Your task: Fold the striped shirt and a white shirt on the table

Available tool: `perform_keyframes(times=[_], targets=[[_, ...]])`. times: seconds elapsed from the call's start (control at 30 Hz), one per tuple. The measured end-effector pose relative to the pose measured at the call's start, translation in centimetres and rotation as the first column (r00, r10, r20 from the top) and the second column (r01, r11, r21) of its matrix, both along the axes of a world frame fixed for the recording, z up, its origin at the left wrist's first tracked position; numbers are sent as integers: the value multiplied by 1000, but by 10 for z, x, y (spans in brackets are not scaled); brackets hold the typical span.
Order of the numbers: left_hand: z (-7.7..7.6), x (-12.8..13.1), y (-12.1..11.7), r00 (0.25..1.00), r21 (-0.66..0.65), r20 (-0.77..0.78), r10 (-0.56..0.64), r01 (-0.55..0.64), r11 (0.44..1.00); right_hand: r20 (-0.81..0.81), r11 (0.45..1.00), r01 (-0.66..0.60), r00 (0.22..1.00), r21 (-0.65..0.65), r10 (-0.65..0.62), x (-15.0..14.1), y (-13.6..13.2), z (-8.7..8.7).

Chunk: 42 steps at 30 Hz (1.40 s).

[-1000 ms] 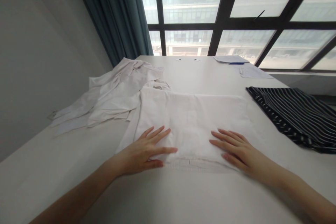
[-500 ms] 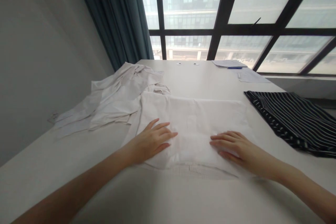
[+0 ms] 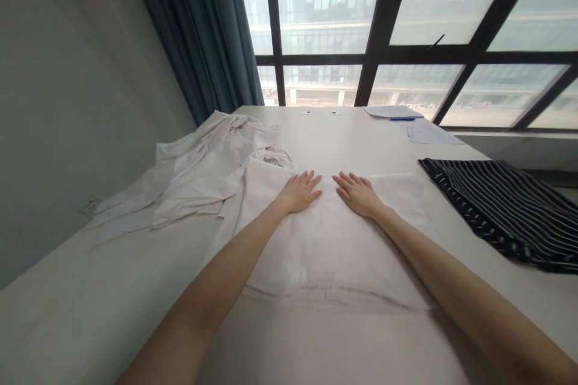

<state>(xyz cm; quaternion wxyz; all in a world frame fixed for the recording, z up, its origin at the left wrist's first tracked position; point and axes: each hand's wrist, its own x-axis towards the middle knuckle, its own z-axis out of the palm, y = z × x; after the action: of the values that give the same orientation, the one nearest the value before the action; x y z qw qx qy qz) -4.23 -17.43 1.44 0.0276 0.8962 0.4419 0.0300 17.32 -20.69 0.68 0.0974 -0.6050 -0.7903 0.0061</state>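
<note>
A folded white cloth lies flat on the white table in front of me. My left hand rests palm down near the cloth's far edge, fingers stretched out and flat. My right hand lies beside it, a short gap between the two, also flat with fingers extended. Neither hand holds anything. Both forearms reach over the cloth.
A crumpled heap of white garments sits at the left, touching the folded cloth. A dark striped cloth lies at the right. Papers and a blue pen are at the far edge by the window. A curtain hangs at the back left.
Both hands slid away from me over the cloth, from its near edge to its far edge, and came closer together. The arms are stretched further out.
</note>
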Motion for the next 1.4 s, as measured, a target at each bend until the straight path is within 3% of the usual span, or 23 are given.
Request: perform_keyframes(times=[0.27,0.43,0.63,0.83,0.9,1.07,1.23,1.4], targets=[[10,-43,12,994,2,-95,55,-55,998,43,995,8,999,-101,-4,36,-1,-1],[7,-83,23,976,102,-88,199,-190,976,54,983,157,987,-100,-152,88,-7,-2],[1,-103,29,937,207,100,335,-349,914,-15,933,360,933,6,-360,138,-15,-9],[1,-115,33,798,263,398,452,-571,777,-190,902,403,908,155,-373,151,-13,-18],[4,-119,33,771,274,444,457,-602,750,-258,902,386,907,192,-333,154,-12,-17],[11,-127,32,643,245,508,573,-746,620,-388,897,365,887,250,-253,161,-12,-13],[10,-129,35,648,207,470,599,-741,639,-533,843,514,762,155,-367,157,-11,-12],[9,-129,34,665,211,460,589,-726,655,-578,850,502,746,160,-331,152,-13,-10]])
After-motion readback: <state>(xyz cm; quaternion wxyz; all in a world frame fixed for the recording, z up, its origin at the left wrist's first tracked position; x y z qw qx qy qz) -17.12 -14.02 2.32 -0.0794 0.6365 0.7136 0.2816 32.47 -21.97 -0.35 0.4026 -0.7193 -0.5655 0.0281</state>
